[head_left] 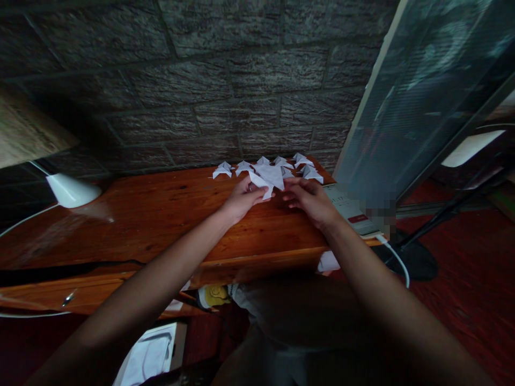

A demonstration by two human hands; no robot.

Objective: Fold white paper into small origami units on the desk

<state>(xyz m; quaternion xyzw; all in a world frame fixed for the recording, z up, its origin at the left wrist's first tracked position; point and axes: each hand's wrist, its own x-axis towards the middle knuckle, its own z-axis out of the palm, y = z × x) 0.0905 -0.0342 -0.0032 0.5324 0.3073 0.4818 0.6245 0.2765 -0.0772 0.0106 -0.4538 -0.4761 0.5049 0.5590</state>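
Observation:
A partly folded sheet of white paper (pixel 269 176) is held up above the wooden desk, its pointed flaps spread out. My left hand (pixel 244 199) pinches its lower left flap between thumb and fingers. At the paper's right corner is my right hand (pixel 306 197), with its index finger and thumb close to the edge; the other fingers are curled below. Whether those fingertips press on the paper is hard to make out. Behind it, several small folded paper shapes (pixel 222 170) stand in rows along the back of the desk.
The wooden desk (pixel 161 209) backs onto a stone-block wall (pixel 257 75). A lamp with a white base (pixel 72 188) stands at the left. On the right lie a flat printed box or device (pixel 350 212) and a white cable (pixel 396 257). A translucent panel (pixel 402 102) rises beyond them.

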